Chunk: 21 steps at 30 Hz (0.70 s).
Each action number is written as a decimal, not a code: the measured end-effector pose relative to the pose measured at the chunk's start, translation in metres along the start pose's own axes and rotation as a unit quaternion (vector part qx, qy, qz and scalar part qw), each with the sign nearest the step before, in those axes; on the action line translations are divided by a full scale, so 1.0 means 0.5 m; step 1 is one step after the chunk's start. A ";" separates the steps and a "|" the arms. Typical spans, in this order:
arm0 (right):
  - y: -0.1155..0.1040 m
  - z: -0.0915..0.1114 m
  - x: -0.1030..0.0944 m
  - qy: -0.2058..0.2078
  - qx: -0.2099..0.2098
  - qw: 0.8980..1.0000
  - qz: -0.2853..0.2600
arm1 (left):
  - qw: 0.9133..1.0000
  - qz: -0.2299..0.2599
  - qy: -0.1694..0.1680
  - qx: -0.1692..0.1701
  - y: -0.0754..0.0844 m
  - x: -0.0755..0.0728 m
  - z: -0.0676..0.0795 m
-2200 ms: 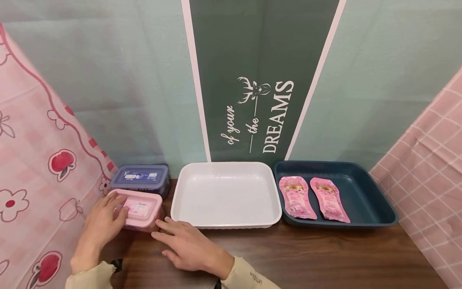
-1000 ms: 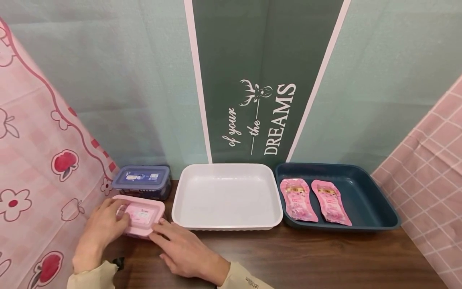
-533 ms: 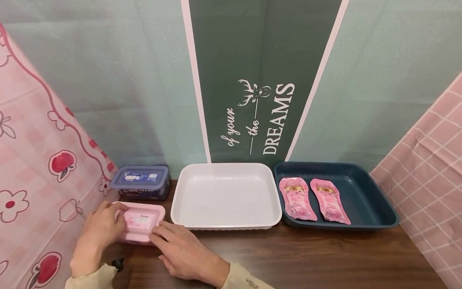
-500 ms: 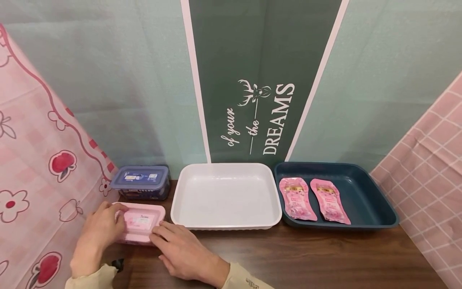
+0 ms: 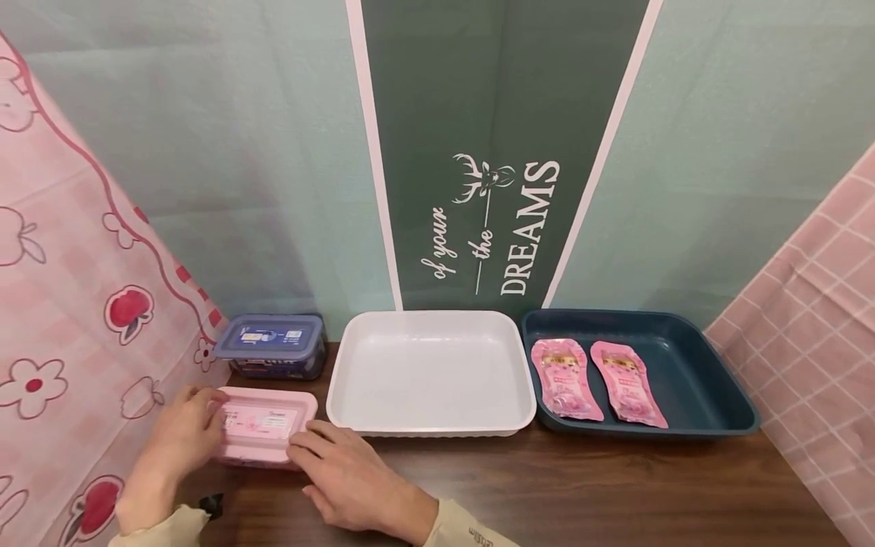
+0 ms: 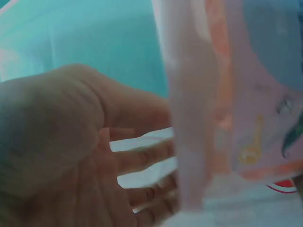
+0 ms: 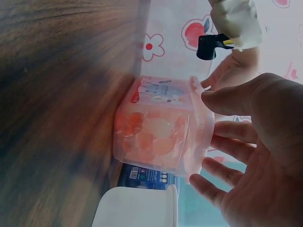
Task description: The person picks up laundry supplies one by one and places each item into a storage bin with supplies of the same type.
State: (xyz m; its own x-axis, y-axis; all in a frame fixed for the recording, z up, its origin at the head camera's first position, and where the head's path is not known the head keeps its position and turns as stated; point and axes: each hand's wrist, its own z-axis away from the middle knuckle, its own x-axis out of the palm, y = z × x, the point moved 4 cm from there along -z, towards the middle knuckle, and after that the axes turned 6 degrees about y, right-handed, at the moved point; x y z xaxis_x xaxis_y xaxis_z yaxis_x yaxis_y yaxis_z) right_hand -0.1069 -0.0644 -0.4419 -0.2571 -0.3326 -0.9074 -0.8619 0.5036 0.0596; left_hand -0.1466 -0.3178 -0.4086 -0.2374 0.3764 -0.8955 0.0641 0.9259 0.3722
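Observation:
A pink lidded food container [image 5: 263, 425] stands on the wooden table at the left, in front of a blue lidded container [image 5: 273, 346]. My left hand [image 5: 181, 437] is at its left end, fingertips at the lid's edge. In the left wrist view the thumb and fingers [image 6: 142, 156] reach the lid's rim from one side. At the opposite end, my right hand [image 5: 355, 475] touches the lid's right edge with its fingertips. The right wrist view shows those fingers spread along the lid, and round orange and pale shapes through the container's clear wall [image 7: 151, 137].
A white tray [image 5: 431, 434] stands right of the containers. Beside it, a dark teal tray [image 5: 711, 395] holds two pink pouches [image 5: 566, 380]. A pink patterned cloth [image 5: 82, 304] rises close by the left hand, and a green cloth [image 5: 273, 152] hangs behind.
The pink container has moved toward me, away from the blue one, with both hands at its ends. My left hand has drawn back left, uncovering more of the lid's label.

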 end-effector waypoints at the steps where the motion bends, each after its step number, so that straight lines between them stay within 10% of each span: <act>1: 0.000 0.001 0.001 0.000 -0.002 1.000 -0.001 | 1.000 0.013 -0.001 -0.002 -0.010 0.000 0.000; 16: 0.006 0.011 -0.008 0.022 -0.031 0.999 -0.025 | 0.964 0.252 -0.061 -0.058 -0.140 0.026 0.033; 21: 0.011 0.011 -0.021 0.060 -0.037 0.997 -0.039 | 0.921 0.364 -0.132 -0.038 -0.152 0.036 0.047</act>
State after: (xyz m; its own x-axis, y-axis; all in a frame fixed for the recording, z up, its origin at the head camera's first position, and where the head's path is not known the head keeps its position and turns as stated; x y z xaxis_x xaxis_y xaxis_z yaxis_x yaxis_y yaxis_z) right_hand -0.1067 -0.0535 -0.4346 -0.2354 -0.4634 -0.8543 -0.9101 0.4134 0.0265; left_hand -0.1328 -0.3807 -0.4587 0.0856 0.9009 -0.4254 0.0432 0.4232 0.9050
